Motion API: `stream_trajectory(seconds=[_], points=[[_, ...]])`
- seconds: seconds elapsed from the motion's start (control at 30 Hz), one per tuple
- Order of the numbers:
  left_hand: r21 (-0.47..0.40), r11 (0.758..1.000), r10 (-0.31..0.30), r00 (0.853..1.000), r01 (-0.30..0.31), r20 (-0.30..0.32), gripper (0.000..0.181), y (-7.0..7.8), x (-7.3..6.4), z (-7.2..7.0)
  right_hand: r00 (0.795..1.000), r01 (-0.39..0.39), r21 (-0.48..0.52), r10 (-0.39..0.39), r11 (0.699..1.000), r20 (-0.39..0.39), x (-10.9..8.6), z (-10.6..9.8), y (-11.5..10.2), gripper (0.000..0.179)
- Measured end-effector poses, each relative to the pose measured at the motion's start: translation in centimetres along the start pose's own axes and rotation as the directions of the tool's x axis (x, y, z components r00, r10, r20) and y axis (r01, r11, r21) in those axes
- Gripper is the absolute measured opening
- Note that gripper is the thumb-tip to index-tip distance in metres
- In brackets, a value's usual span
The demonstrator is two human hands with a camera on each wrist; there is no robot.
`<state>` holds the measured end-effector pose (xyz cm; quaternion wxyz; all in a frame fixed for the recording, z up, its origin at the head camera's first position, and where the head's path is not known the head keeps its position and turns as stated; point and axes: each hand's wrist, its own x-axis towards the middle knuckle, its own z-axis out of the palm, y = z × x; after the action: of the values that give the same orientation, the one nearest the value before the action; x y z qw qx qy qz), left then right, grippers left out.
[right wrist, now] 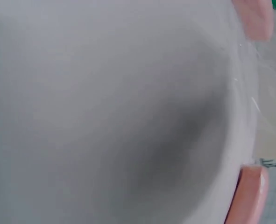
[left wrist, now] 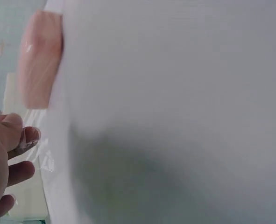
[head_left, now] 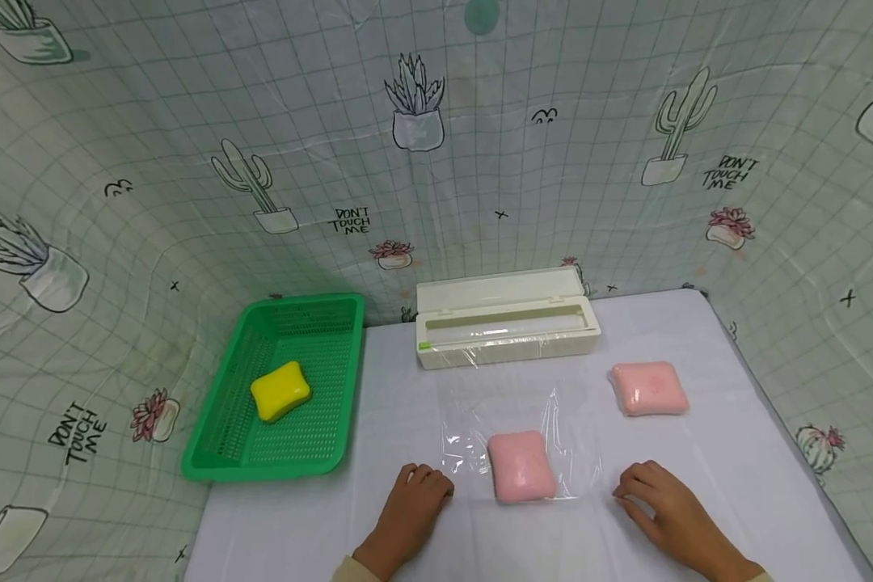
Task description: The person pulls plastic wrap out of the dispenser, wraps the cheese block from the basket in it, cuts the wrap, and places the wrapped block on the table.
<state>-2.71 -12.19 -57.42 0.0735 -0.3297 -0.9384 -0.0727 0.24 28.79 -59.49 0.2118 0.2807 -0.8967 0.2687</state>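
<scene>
A pink, pillow-shaped soap bar [head_left: 521,467] lies on a sheet of clear plastic wrap [head_left: 573,453] stretched out from a white dispenser box [head_left: 509,349]. My left hand [head_left: 411,509] is just left of that bar, at the wrap's near left corner. In the left wrist view, the thumb and index finger [left wrist: 31,135] pinch the thin wrap. To the right of the bar, my right hand [head_left: 665,513] rests low with bent fingers beside the wrap's near right edge. Whether it grips the wrap is unclear, as the right wrist view catches only fingertips.
A second pink bar [head_left: 651,389] lies at the right on the white tabletop [head_left: 727,453]. At the left stands a green basket [head_left: 345,420] with a yellow bar [head_left: 281,391] in it. The dispenser's lid [head_left: 502,289] is raised against the patterned cloth backdrop [head_left: 502,178].
</scene>
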Motion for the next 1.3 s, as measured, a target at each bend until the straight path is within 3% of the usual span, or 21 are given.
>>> stream_trajectory(seconds=[0.17,0.27,0.3,0.43,0.57,0.7,0.8,0.87,0.93,1.0,1.1,1.13,1.23,1.3], points=[[-0.144,0.981,-0.128,0.992,0.129,0.021,0.011,-0.8,1.5,-0.1,0.995,-0.088,-0.054,0.091,0.995,0.046,1.9,0.1,1.0,0.012],[-0.19,0.971,-0.15,0.989,0.148,0.001,0.012,-1.3,2.0,0.3,0.984,-0.146,-0.112,0.156,0.983,0.088,2.8,0.8,1.4,0.032],[-0.202,0.969,-0.149,0.989,0.144,-0.009,0.013,-1.4,2.1,0.5,0.98,-0.157,-0.129,0.171,0.979,0.103,3.1,1.0,1.5,0.032],[-0.209,0.97,-0.13,0.991,0.12,-0.036,0.016,-1.8,2.3,1.5,0.963,-0.184,-0.176,0.213,0.967,0.163,3.7,2.0,1.6,0.027],[-0.195,0.972,-0.133,0.991,0.129,-0.008,0.016,-1.8,2.4,2.1,0.942,-0.219,-0.206,0.261,0.954,0.209,4.1,2.3,1.4,0.025],[-0.131,0.975,-0.17,0.984,0.177,0.058,0.011,-1.6,2.5,1.8,0.925,-0.282,-0.209,0.323,0.936,0.202,4.3,1.8,0.9,0.022],[-0.105,0.975,-0.191,0.979,0.198,0.073,0.012,-1.1,2.3,1.1,0.931,-0.294,-0.226,0.331,0.929,0.152,4.1,1.2,0.4,0.02],[-0.106,0.979,-0.174,0.984,0.176,0.027,0.017,-0.5,2.1,0.8,0.954,-0.25,-0.224,0.279,0.942,0.109,4.0,1.0,-0.2,0.017],[-0.112,0.987,-0.123,0.991,0.118,-0.044,0.021,0.4,2.0,0.5,0.982,-0.164,-0.205,0.179,0.965,0.057,4.0,1.1,-1.1,0.004],[-0.081,0.996,-0.051,0.992,0.042,-0.116,0.025,1.6,2.1,0.3,0.998,-0.056,-0.165,0.062,0.985,0.027,4.2,1.6,-2.3,0.026],[-0.011,0.999,0.048,0.988,-0.05,-0.145,0.031,3.3,2.8,0.4,0.996,0.089,-0.101,-0.089,0.991,0.005,4.3,2.8,-4.0,0.055],[0.013,0.997,0.076,0.987,-0.075,-0.143,0.032,3.9,3.1,0.5,0.994,0.112,-0.079,-0.112,0.991,0.012,4.4,3.2,-4.4,0.054],[0.093,0.987,0.145,0.98,-0.134,-0.133,0.033,5.0,3.8,1.2,0.989,0.149,-0.041,-0.148,0.988,0.031,4.4,4.2,-5.2,0.045],[0.13,0.979,0.171,0.976,-0.154,-0.133,0.033,5.4,4.0,1.8,0.988,0.149,-0.035,-0.147,0.988,0.044,4.3,4.7,-5.4,0.023]])
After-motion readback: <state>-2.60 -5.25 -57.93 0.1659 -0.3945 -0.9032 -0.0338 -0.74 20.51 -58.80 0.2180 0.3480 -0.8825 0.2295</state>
